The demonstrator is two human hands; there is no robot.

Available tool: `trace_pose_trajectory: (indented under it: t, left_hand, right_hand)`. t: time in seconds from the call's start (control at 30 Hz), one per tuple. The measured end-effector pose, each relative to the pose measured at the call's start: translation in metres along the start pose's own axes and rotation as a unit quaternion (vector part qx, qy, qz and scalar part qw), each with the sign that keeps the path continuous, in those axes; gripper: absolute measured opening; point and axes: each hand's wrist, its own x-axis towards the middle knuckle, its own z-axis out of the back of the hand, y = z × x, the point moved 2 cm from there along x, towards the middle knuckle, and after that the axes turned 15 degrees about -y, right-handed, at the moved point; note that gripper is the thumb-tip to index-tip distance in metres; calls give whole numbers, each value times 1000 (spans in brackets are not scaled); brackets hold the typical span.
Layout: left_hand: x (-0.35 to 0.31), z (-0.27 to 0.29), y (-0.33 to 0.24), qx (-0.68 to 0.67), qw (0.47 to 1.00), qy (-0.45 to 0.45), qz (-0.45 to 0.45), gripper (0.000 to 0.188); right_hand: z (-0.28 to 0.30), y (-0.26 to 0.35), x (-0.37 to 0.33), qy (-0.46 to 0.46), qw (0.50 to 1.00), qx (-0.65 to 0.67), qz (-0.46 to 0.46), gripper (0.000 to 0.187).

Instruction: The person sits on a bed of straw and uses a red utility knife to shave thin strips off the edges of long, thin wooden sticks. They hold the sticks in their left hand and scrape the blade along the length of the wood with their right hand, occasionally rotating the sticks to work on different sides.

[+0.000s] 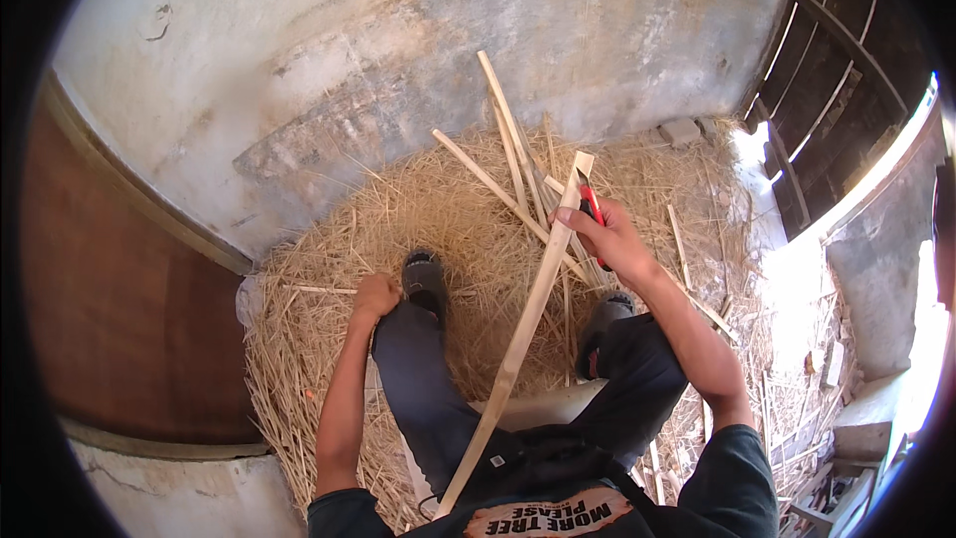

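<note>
My right hand (615, 239) is closed around a red-handled craft knife (591, 201), its dark blade tilted up against a long pale wooden strip (533, 324). The thumb of that hand presses on the strip near its upper end. From there the strip slopes down between my legs to my lap, where its lower end rests against my shirt. My left hand (376, 296) is curled beside my left knee, with its fingers mostly hidden; what it holds, if anything, does not show.
Several pale wooden strips (490, 180) lean in a loose pile toward the stained wall (418, 40). Straw-like shavings (339, 239) cover the floor around my shoes (424, 279). A brown door panel (139, 309) stands at left, dark slatted boards (846, 60) at upper right.
</note>
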Motion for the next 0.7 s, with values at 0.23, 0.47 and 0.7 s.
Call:
trace_pose_trajectory:
  t: [0.23,0.47,0.7]
  left_hand:
    - [-38,115,-156,-411,896,169,-23,39]
    - [-85,148,-280,-529,746,368,-166,39]
    - [-107,109,-283,-574,729,363,-85,33]
  right_hand:
    - [10,16,22,-12,998,54,-35,29]
    - [24,45,57,-65,995,69,30,32]
    - [39,8,48,-67,994,86,-5,32]
